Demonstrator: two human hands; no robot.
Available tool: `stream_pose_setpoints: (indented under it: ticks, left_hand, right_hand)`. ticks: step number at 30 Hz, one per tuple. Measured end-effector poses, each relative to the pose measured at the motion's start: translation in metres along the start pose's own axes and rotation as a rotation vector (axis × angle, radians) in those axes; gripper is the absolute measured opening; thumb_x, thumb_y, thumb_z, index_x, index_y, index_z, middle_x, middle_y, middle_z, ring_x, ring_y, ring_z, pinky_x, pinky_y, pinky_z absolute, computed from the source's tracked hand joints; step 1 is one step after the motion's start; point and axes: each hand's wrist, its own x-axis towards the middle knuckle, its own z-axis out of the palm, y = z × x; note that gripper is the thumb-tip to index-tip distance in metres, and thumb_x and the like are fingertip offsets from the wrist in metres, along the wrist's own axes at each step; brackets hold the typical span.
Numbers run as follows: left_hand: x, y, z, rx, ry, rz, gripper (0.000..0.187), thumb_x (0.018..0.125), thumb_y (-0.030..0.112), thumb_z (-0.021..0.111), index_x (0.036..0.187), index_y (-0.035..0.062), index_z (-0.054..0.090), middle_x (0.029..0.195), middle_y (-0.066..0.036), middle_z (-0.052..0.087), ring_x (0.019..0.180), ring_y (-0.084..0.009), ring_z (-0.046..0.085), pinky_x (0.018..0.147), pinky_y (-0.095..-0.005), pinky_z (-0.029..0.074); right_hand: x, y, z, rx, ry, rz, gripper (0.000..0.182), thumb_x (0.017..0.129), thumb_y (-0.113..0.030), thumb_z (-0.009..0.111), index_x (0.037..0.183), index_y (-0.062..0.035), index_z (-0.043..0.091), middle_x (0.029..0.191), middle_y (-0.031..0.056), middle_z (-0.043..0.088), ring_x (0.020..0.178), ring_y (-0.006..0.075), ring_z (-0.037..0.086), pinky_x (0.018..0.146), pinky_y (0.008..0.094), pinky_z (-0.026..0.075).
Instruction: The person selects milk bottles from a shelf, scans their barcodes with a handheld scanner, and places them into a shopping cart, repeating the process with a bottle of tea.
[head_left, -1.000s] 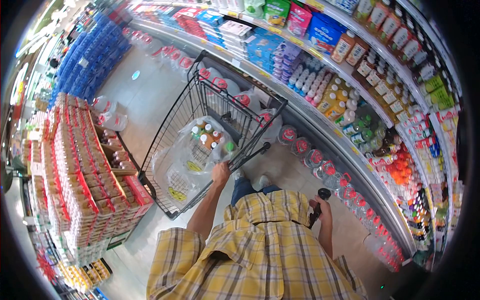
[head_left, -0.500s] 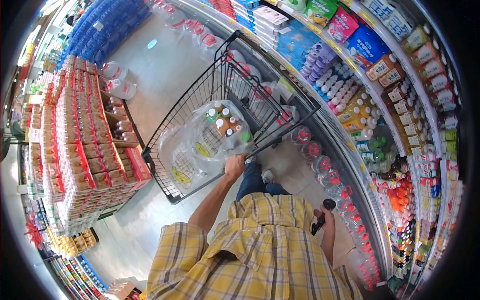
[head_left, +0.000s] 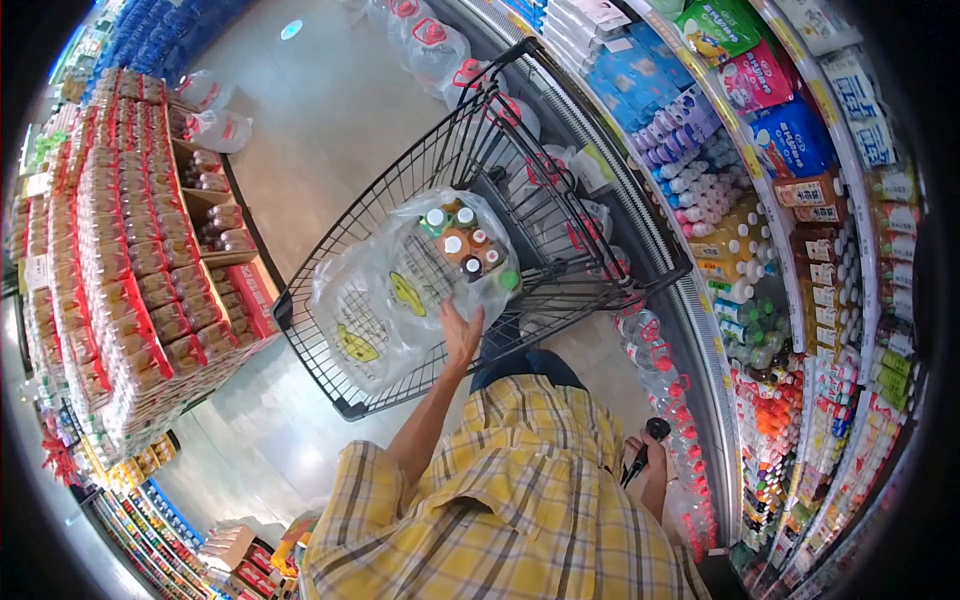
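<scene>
My left hand (head_left: 461, 337), fingers apart, reaches over the near side of a black wire shopping cart (head_left: 345, 405), fingertips right at a clear plastic bag (head_left: 410, 235). Bottles with white, brown and green caps (head_left: 453, 243) stand in that bag. Beside it in the cart lies a second clear plastic bag (head_left: 335, 290) with a yellow print. Down at my right side, my right hand (head_left: 652, 464) is closed around a black stick-like object with a round end (head_left: 657, 428); its exact kind is unclear.
A tall stack of red-banded drink packs (head_left: 130, 270) stands on the left. Large water jugs with red handles (head_left: 660, 370) line the foot of the shelves (head_left: 740, 170) on the right. Blue bottle packs (head_left: 150, 35) are piled at the far left, near two jugs (head_left: 218, 130) on the floor.
My left hand has let go of the cart's handle and moved forward to the bag, its fingers opening. The cart appears larger in view. My right hand still holds the black object.
</scene>
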Motion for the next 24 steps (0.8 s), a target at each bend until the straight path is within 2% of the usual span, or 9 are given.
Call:
stream_pose_setpoints:
  ticks: [3, 5, 6, 9, 13, 17, 21, 23, 24]
  left_hand:
    - [0.038, -0.040, 0.007, 0.577, 0.323, 0.340, 0.077, 0.077, 0.053, 0.061, 0.127, -0.0016, 0.042, 0.116, -0.026, 0.054, 0.107, -0.0394, 0.051, 0.094, -0.0445, 0.038]
    - [0.052, -0.053, 0.008, 0.551, -0.304, -0.099, 0.086, 0.077, 0.064, 0.052, 0.129, -0.0035, 0.039, 0.116, -0.028, 0.054, 0.110, -0.0410, 0.051, 0.097, -0.0437, 0.037]
    - [0.052, -0.058, 0.009, 0.410, -0.473, -0.119, 0.088, 0.080, 0.069, 0.041, 0.129, -0.0047, 0.041, 0.120, -0.029, 0.052, 0.114, -0.0411, 0.049, 0.099, -0.0415, 0.035]
    - [0.045, -0.017, -0.003, 0.309, -0.892, -0.234, 0.086, 0.083, 0.065, 0.041, 0.127, -0.0088, 0.043, 0.130, -0.028, 0.044, 0.125, -0.0384, 0.039, 0.103, -0.0376, 0.031]
    - [0.036, -0.045, 0.022, 0.337, -1.010, -0.183, 0.086, 0.083, 0.070, 0.031, 0.129, -0.0016, 0.045, 0.131, -0.023, 0.046, 0.125, -0.0337, 0.040, 0.103, -0.0379, 0.031]
    - [0.039, -0.058, 0.035, 0.509, -1.000, -0.010, 0.078, 0.086, 0.067, 0.029, 0.126, 0.0035, 0.050, 0.129, -0.022, 0.048, 0.123, -0.0371, 0.041, 0.103, -0.0392, 0.029]
    - [0.038, -0.048, 0.023, 0.263, -0.759, -0.025, 0.063, 0.088, 0.056, 0.043, 0.101, -0.0026, 0.064, 0.096, -0.019, 0.065, 0.094, -0.0293, 0.059, 0.088, -0.0369, 0.043]
    - [0.053, -0.090, 0.024, 0.333, -0.620, -0.024, 0.065, 0.086, 0.050, 0.050, 0.113, -0.0091, 0.053, 0.107, -0.021, 0.061, 0.102, -0.0302, 0.056, 0.091, -0.0370, 0.041]
    - [0.041, -0.027, 0.010, 0.322, -0.700, -0.124, 0.070, 0.084, 0.048, 0.056, 0.123, -0.0093, 0.043, 0.118, -0.024, 0.055, 0.110, -0.0299, 0.052, 0.094, -0.0364, 0.039]
  right_hand:
    - [-0.009, -0.003, 0.000, -0.059, 0.025, 0.050, 0.023, 0.080, -0.019, 0.067, 0.091, -0.0056, 0.051, 0.070, 0.0042, 0.052, 0.077, 0.0204, 0.059, 0.058, 0.0233, 0.046]
    - [-0.014, -0.011, 0.003, -0.092, -0.172, 0.128, 0.018, 0.083, -0.012, 0.062, 0.090, 0.0004, 0.051, 0.073, 0.0049, 0.051, 0.069, 0.0200, 0.058, 0.070, 0.0338, 0.053]
    - [-0.020, -0.011, 0.005, -0.079, -0.186, 0.101, 0.015, 0.083, -0.013, 0.062, 0.084, -0.0013, 0.053, 0.065, 0.0025, 0.050, 0.061, 0.0155, 0.056, 0.058, 0.0262, 0.048]
    - [-0.033, -0.018, 0.021, -0.171, -0.082, 0.084, 0.015, 0.082, -0.013, 0.064, 0.082, -0.0017, 0.053, 0.064, 0.0029, 0.050, 0.055, 0.0135, 0.053, 0.050, 0.0235, 0.044]
    - [-0.033, -0.021, 0.024, -0.234, 0.056, 0.084, 0.016, 0.081, -0.013, 0.065, 0.079, -0.0021, 0.053, 0.062, 0.0024, 0.049, 0.052, 0.0123, 0.051, 0.047, 0.0242, 0.042]
    - [-0.013, -0.026, 0.010, -0.144, -0.063, 0.154, 0.017, 0.080, -0.014, 0.066, 0.077, -0.0023, 0.053, 0.061, 0.0023, 0.048, 0.050, 0.0134, 0.051, 0.046, 0.0244, 0.042]
    - [0.003, -0.043, 0.003, -0.220, -0.115, 0.059, 0.017, 0.081, -0.015, 0.065, 0.078, -0.0008, 0.055, 0.062, 0.0040, 0.051, 0.049, 0.0154, 0.053, 0.046, 0.0267, 0.042]
    - [0.056, -0.023, -0.031, -0.265, -0.085, 0.027, 0.020, 0.078, -0.018, 0.070, 0.079, -0.0003, 0.060, 0.064, 0.0061, 0.056, 0.053, 0.0161, 0.056, 0.046, 0.0287, 0.045]
    - [0.086, -0.016, -0.043, -0.278, -0.029, 0.000, 0.020, 0.076, -0.014, 0.071, 0.081, 0.0011, 0.060, 0.067, 0.0080, 0.058, 0.055, 0.0177, 0.058, 0.048, 0.0296, 0.047]
